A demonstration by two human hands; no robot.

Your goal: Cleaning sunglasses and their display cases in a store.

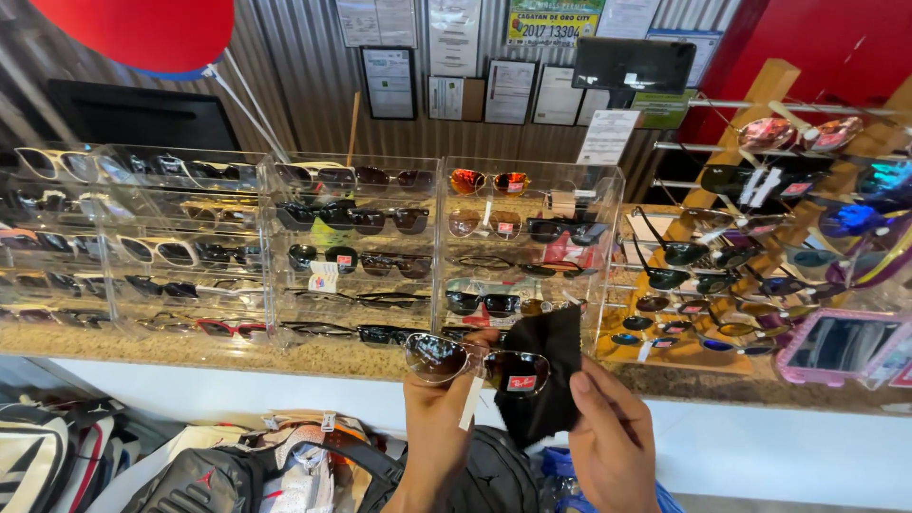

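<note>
My left hand holds up a pair of brown-tinted sunglasses with a thin metal frame, a red sticker on one lens and a white tag hanging below. My right hand grips a black cleaning cloth that sits behind and against the right lens. Both hands hover in front of the speckled stone counter, just below the clear display racks.
Clear acrylic tiered racks full of sunglasses line the counter. A wooden rack with more sunglasses stands at the right, beside a pink-framed mirror. Backpacks and bags lie below the counter. Papers hang on the corrugated wall.
</note>
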